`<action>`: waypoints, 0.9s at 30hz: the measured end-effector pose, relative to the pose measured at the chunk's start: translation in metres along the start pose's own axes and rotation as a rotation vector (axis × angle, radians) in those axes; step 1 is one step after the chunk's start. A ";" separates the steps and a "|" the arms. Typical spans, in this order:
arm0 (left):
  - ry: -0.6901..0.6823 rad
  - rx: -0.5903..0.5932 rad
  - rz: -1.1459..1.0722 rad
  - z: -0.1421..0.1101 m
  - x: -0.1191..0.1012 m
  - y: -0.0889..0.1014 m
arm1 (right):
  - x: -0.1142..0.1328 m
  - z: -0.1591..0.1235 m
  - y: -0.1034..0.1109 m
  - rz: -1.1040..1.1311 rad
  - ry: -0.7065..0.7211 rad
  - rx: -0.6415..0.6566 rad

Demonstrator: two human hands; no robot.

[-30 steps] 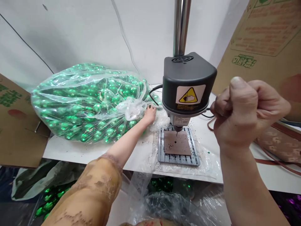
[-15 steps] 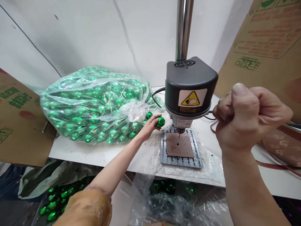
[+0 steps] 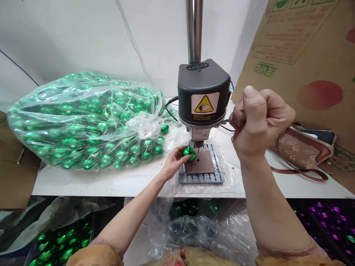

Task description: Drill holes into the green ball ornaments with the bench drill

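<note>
My left hand (image 3: 175, 162) pinches a shiny green faceted ball (image 3: 189, 153) between thumb and fingers. The ball is just left of the thin drill bit (image 3: 198, 150), over the brown board (image 3: 206, 166) with a small dark hole in it. The board lies on the grooved metal base (image 3: 219, 175) of a small bench drill press. Its black motor head (image 3: 203, 83) carries a yellow warning sticker. My right hand (image 3: 259, 120) is closed in a fist round the drill press lever (image 3: 226, 120) at the head's right side; the fist hides most of it.
A large knotted clear bag (image 3: 83, 122) of green balls fills the table's left side, with a loose green ball (image 3: 164, 129) by its knot. Cardboard boxes (image 3: 294, 74) stand at both sides. A patterned purse (image 3: 302, 147) lies right. Below the edge are green and purple balls (image 3: 330, 218).
My left hand has come out from behind the bag's knot with a green ball and moved it right, to the drill bit. My right fist keeps its hold. The view has shifted right.
</note>
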State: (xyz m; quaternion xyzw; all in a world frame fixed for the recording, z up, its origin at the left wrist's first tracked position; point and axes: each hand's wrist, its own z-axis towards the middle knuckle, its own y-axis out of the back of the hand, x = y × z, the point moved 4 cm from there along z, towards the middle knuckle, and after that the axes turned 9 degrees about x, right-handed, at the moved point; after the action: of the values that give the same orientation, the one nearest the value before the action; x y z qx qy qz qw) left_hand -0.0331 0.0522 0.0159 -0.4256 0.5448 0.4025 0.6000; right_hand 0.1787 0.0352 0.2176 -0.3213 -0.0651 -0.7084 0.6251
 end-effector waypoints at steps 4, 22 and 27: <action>-0.007 0.025 0.082 0.004 0.002 -0.007 | -0.002 0.000 0.000 -0.027 0.009 0.037; -0.121 0.024 0.414 0.004 0.010 -0.034 | -0.003 -0.002 0.000 -0.104 0.014 0.065; -0.102 0.047 0.414 0.003 0.012 -0.034 | -0.003 -0.005 0.002 -0.090 0.030 0.033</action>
State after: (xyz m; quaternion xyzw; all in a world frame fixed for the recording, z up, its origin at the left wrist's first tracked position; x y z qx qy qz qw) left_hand 0.0007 0.0448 0.0062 -0.2693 0.5988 0.5254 0.5411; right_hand 0.1792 0.0347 0.2118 -0.2969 -0.0817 -0.7395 0.5986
